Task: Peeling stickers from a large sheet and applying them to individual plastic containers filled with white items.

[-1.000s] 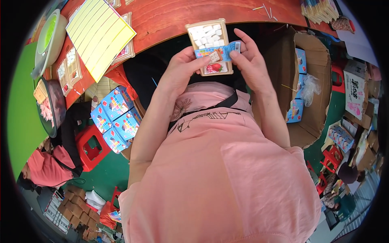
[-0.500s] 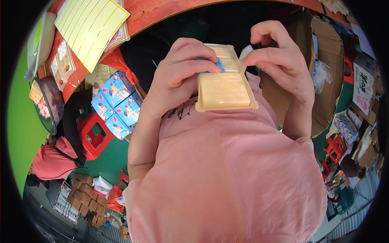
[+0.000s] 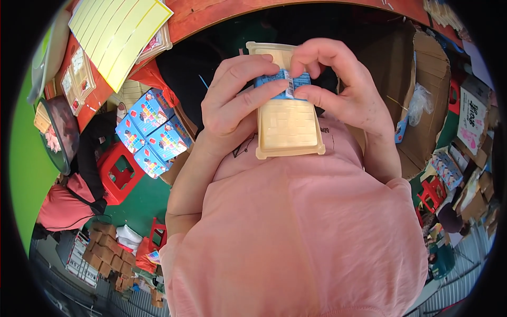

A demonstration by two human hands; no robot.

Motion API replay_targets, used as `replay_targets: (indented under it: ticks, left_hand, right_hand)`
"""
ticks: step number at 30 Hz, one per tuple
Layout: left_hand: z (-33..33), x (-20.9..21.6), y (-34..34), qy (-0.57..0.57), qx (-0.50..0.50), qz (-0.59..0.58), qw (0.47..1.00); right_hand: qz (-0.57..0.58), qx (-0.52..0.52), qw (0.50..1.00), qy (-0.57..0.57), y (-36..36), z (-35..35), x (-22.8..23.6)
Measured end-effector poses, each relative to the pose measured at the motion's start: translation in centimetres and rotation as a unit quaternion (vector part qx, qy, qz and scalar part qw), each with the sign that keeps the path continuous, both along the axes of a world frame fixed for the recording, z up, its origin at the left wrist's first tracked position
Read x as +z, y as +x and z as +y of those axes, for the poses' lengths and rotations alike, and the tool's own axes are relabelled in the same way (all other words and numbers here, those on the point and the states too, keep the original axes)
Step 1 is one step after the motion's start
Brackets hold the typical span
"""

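Note:
In front of my chest is a cream plastic tray [image 3: 291, 153] filled with pale wooden blocks [image 3: 289, 124]. A blue printed paper band [image 3: 302, 79], with a white barcode patch, lies across its middle. My left hand [image 3: 232, 98] grips the tray's left side, with its fingers lying over the band's left part; its thumb is hidden. On the other side, my right hand [image 3: 346, 87] has its index finger and thumb on the band's right part, near the tray's right edge. The underside of the tray is out of sight.
A red table [image 3: 232, 20] curves along the top, bearing a yellow striped sheet [image 3: 119, 39]. Blue printed boxes [image 3: 153, 121] stand at left beside a red stool [image 3: 120, 171]. At right is an open cardboard box [image 3: 422, 142] with a clear plastic bag [image 3: 421, 103].
My right hand has moved left and down onto the blue band. The band now spans the tray, where only its left part showed before. The tray has turned slightly and shifted left.

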State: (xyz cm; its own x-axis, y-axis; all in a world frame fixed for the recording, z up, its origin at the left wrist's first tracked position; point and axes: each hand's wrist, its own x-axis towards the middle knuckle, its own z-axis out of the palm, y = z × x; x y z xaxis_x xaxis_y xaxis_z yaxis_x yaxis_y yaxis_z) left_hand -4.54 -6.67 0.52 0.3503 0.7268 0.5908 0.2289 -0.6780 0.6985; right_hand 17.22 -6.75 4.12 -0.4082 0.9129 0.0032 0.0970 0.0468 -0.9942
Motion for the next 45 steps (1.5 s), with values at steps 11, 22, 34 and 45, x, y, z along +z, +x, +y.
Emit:
replay_targets:
  ticks: [11, 22, 34, 45]
  left_hand:
    - [0.7, -0.1, 0.5, -0.141, 0.045, -0.029, 0.989]
    - [6.0, 2.5, 1.5, -0.500, 0.144, -0.309, 0.796]
    - [10.7, 0.3, 2.2, -0.176, 0.137, 0.031, 0.974]
    - [10.6, 0.4, 0.3, -0.069, 0.100, 0.079, 0.990]
  right_hand:
    - [0.081, -0.080, 0.992, -0.051, -2.0, 0.6, -1.1]
    - [-0.214, -0.057, 0.966, 0.136, -4.9, 6.7, 0.1]
    - [-0.519, -0.224, 0.765, 0.309, 8.8, 30.0, -0.1]
    - [-0.646, -0.343, 0.655, 0.192, 5.7, 32.2, -1.6]
